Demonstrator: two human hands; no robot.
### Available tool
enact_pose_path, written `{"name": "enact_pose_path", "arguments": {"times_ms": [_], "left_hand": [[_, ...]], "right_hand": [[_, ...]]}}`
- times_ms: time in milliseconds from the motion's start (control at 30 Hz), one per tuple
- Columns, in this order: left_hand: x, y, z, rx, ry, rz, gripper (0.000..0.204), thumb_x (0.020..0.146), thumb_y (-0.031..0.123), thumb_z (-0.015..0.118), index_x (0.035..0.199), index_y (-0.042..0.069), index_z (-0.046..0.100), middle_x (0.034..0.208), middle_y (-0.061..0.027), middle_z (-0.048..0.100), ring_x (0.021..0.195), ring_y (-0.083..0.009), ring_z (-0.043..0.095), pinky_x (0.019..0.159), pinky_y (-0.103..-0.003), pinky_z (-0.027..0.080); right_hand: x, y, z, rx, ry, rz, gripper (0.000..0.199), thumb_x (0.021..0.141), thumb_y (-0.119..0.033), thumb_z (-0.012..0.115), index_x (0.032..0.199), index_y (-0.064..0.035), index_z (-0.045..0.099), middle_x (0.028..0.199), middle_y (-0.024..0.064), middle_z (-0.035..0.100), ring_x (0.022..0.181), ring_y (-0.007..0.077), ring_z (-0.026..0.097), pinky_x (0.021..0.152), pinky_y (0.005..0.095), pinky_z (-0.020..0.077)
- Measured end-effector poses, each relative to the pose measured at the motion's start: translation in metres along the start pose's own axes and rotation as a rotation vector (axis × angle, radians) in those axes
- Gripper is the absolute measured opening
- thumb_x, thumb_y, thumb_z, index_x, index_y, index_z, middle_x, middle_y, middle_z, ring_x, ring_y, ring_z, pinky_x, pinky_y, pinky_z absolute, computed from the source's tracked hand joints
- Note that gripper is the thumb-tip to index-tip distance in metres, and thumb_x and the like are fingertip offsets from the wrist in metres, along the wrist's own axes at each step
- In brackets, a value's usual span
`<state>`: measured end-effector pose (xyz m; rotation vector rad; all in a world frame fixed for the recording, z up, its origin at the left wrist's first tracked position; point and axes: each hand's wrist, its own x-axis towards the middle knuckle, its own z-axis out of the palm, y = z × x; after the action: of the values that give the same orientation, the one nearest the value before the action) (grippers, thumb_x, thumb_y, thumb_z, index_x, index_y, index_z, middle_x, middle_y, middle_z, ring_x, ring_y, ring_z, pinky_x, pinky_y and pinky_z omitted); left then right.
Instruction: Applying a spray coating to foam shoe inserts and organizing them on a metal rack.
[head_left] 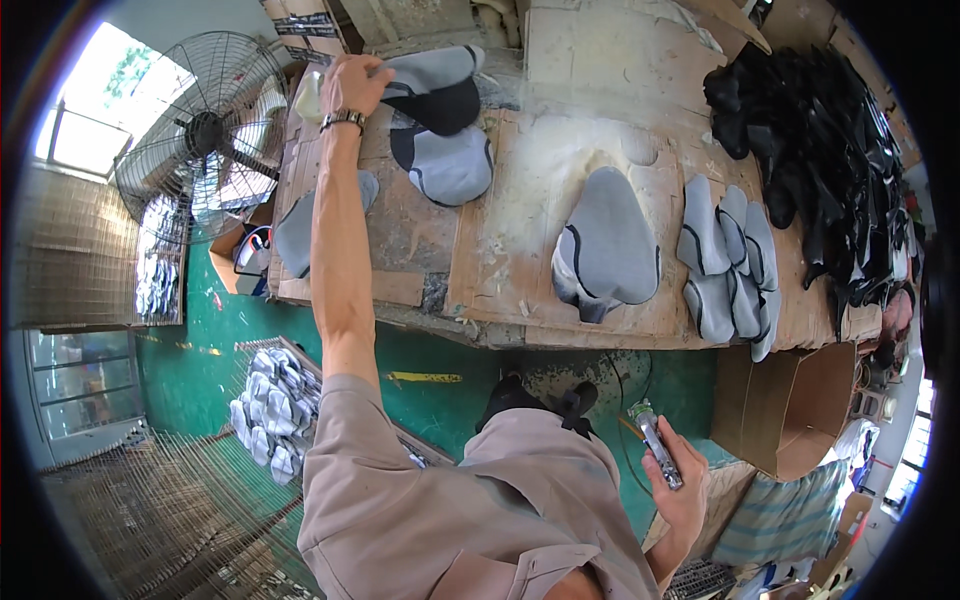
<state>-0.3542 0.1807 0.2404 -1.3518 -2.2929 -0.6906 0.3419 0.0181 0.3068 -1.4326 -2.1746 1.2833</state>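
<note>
My left hand [357, 84] reaches to the far left of the cardboard-covered table, its fingers closed on the end of a grey and black padded piece [438, 68]. Just nearer lies another grey and black piece [452, 168], and a grey one [295, 238] is partly hidden by my left forearm. My right hand [682, 478] is wrapped round a silver spray gun [657, 446] low by my right side, with a thin hose near it. A grey piece shaped like a bicycle saddle [608, 240] rests at the middle of the table's near edge.
Several smaller grey pieces [725, 255] lie in rows to its right. A heap of glossy black pieces [800, 150] covers the right end. An open carton [785, 410] stands below. A wire-caged fan [203, 135] and a rack of grey pieces [272, 410] are at left.
</note>
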Motion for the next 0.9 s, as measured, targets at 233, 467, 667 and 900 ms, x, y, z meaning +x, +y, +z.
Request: {"name": "enact_pose_path", "arguments": {"times_ms": [233,467,667,900], "left_hand": [[-0.134,-0.045,0.074,0.303,0.052,-0.123,0.038,0.081,0.026,0.079,0.119,0.024,0.073,0.12,-0.0051,0.062,0.114,-0.031,0.058,0.095,-0.047,0.047],[-0.225,-0.09,0.173,0.003,-0.308,-0.682,0.046,0.085,0.022,0.075,0.13,0.023,0.067,0.126,-0.0071,0.066,0.122,-0.0304,0.06,0.097,-0.045,0.049],[-0.235,-0.126,0.244,-1.375,0.525,-1.426,0.049,0.087,0.006,0.066,0.135,0.014,0.056,0.106,-0.0046,0.07,0.096,-0.0231,0.068,0.086,-0.043,0.056],[-0.261,-0.088,0.202,-1.837,0.929,-1.748,0.066,0.103,0.038,0.031,0.157,0.0,0.035,0.165,-0.0149,0.032,0.152,-0.035,0.031,0.121,-0.056,0.025]], "right_hand": [[0.02,-0.013,0.018,-0.07,-0.009,-0.017,0.053,0.085,0.0,0.071,0.137,0.0035,0.061,0.099,0.0161,0.07,0.082,0.0213,0.069,0.078,0.0314,0.0536],[0.022,-0.019,0.016,-0.071,-0.042,0.066,0.054,0.083,0.001,0.071,0.136,0.0041,0.061,0.098,0.0185,0.069,0.082,0.0263,0.067,0.077,0.0337,0.0531],[0.026,-0.014,0.015,-0.103,-0.095,-0.029,0.052,0.085,-0.003,0.069,0.135,0.0048,0.061,0.096,0.0185,0.068,0.08,0.0276,0.065,0.076,0.034,0.0521],[0.033,-0.015,0.005,-0.151,-0.178,-0.105,0.044,0.093,-0.003,0.069,0.136,0.0007,0.063,0.104,0.0108,0.074,0.08,0.0141,0.061,0.073,0.0297,0.0512]]}}
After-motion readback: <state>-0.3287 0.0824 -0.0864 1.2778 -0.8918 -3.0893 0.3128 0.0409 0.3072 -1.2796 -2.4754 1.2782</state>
